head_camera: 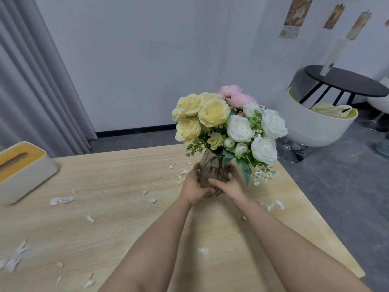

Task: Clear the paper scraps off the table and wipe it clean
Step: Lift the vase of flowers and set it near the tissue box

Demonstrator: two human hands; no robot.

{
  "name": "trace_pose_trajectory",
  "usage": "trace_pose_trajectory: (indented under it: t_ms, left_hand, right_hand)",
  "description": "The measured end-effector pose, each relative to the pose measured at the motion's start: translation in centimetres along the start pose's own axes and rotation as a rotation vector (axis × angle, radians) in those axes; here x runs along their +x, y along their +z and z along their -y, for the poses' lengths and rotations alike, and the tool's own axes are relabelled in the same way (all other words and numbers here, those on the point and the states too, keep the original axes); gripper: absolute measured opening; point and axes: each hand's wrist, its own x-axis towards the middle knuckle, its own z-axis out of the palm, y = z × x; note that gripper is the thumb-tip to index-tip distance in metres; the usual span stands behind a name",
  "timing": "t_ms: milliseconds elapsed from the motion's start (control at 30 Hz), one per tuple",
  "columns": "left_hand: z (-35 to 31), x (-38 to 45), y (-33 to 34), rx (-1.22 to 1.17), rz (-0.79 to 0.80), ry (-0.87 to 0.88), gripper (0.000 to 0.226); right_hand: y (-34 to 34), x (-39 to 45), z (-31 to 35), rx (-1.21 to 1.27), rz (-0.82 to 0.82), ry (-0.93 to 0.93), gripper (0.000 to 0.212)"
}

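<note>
Fingers of both hands curled round the smoky glass vase [212, 171] of artificial flowers [229, 123]: left hand [193, 189] on its left side, right hand [230, 186] on its right and front. Hard to tell whether lifted or resting on the wooden table [117, 173]. Paper scraps [62, 200] scattered all over, near the tissue box [21, 173] and beside the vase. Probably barely begun: nothing cleared, no cloth in sight, wiping not yet started.
</note>
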Motion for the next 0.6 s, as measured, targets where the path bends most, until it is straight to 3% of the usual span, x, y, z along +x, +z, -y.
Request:
trace_pose_trajectory:
  t_ms: [133,600]
  left_hand:
    - [0.1,-2.3,-5.9,0.019,-0.073,0.005,0.091]
    - [4.5,-13.2,-32.9,0.160,-0.363,-0.114,0.097]
  right_hand:
    - [4.7,-1.8,3.3,0.008,0.040,-0.104,0.047]
    - [30.3,-7.4,12.8,-0.061,0.367,-0.169,0.049]
